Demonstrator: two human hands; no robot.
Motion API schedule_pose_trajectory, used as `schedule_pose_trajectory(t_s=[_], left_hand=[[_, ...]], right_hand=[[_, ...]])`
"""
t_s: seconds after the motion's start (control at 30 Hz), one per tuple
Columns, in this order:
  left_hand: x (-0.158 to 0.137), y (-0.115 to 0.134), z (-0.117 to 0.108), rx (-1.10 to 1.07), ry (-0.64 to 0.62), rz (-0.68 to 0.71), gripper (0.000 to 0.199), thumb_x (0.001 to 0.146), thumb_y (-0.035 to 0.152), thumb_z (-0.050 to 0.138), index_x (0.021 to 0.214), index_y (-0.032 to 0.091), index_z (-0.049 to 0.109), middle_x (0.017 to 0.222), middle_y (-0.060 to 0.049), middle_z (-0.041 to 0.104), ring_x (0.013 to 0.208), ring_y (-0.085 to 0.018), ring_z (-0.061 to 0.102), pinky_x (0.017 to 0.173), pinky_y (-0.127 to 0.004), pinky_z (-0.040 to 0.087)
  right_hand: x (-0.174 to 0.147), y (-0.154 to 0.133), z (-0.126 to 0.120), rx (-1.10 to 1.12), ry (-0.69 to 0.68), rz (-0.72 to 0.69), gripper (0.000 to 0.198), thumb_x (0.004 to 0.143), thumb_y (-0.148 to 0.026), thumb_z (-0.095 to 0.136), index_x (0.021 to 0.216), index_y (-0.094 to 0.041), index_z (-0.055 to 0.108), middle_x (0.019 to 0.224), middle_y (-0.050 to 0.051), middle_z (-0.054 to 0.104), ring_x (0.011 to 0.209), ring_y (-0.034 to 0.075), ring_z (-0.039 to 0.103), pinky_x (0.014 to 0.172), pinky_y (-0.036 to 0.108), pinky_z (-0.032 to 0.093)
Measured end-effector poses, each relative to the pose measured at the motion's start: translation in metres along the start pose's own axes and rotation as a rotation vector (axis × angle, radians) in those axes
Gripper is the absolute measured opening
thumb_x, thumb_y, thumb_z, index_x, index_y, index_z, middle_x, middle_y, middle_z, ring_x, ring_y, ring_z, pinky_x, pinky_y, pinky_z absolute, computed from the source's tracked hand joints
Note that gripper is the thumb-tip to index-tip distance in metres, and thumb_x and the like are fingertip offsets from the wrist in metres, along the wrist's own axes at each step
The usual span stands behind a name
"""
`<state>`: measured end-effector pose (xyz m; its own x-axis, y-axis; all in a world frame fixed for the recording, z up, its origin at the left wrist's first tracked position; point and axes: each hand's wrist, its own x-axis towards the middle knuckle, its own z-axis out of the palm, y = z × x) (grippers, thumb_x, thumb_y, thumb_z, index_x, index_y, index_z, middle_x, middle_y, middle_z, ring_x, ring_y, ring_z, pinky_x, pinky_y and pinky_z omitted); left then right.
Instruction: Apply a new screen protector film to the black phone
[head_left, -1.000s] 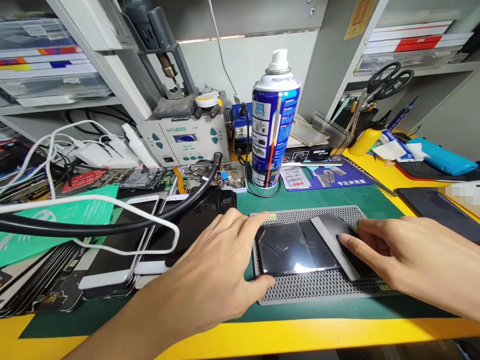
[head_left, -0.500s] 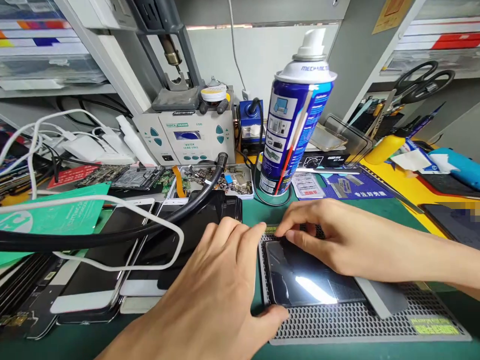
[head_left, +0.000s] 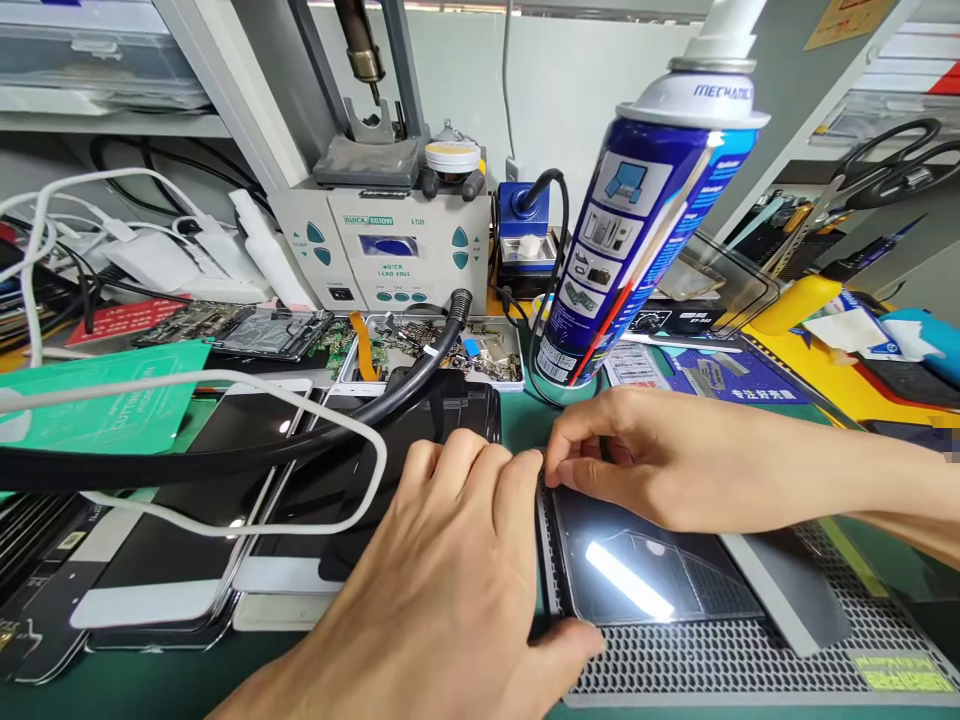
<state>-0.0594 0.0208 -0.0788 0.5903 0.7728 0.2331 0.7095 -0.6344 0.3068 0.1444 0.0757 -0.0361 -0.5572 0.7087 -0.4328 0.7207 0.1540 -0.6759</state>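
Observation:
A dark, glossy phone screen lies on a grey honeycomb mat, a bright reflection across its face. My left hand arches over the mat's left edge, fingers stretched forward, thumb apart near the screen's lower left corner. At the screen's upper left corner my right hand has thumb and index finger pinched together; whatever is between them is hidden. Its fingertips are close to my left index finger. A flat dark grey piece with a pale edge lies by the screen's right end.
Behind the hands stands a blue spray can. A hot-air station sits at the back, its black hose and a white cable crossing several phones on the left. Scissors stand at the right.
My view has shifted, so most things appear lower or further right. The right fingertips have come closer to the left index finger at the screen's corner. My left hand keeps about the same pose.

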Motion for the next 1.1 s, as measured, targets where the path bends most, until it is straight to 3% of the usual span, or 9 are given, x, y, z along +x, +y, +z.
schedule_pose_trajectory(t_s=[0.37, 0.6, 1.1], left_hand=[[-0.001, -0.003, 0.003, -0.006, 0.003, 0.004, 0.058, 0.058, 0.044, 0.090, 0.100, 0.020, 0.058, 0.094, -0.007, 0.058, 0.089, -0.032, 0.052, 0.076, -0.053, 0.049], [-0.002, -0.002, 0.001, -0.041, -0.015, -0.050, 0.049, 0.065, 0.038, 0.085, 0.101, 0.019, 0.059, 0.096, -0.007, 0.058, 0.091, -0.032, 0.052, 0.078, -0.054, 0.049], [-0.003, -0.003, 0.003, -0.012, 0.020, -0.012, 0.044, 0.068, 0.039, 0.082, 0.098, 0.018, 0.058, 0.094, -0.006, 0.056, 0.089, -0.030, 0.052, 0.076, -0.053, 0.051]], right_hand=[[0.006, -0.006, -0.007, -0.060, -0.073, 0.016, 0.017, 0.087, -0.023, 0.056, 0.092, -0.022, 0.072, 0.080, -0.001, 0.073, 0.063, 0.014, 0.059, 0.049, 0.022, 0.040], [0.007, -0.012, -0.013, -0.159, -0.157, 0.063, 0.016, 0.090, -0.027, 0.054, 0.095, -0.025, 0.070, 0.084, -0.003, 0.073, 0.069, 0.015, 0.061, 0.054, 0.023, 0.043], [0.008, -0.019, -0.013, -0.215, -0.147, 0.059, 0.015, 0.092, -0.026, 0.051, 0.090, -0.024, 0.066, 0.083, -0.004, 0.071, 0.070, 0.014, 0.060, 0.058, 0.024, 0.044]])
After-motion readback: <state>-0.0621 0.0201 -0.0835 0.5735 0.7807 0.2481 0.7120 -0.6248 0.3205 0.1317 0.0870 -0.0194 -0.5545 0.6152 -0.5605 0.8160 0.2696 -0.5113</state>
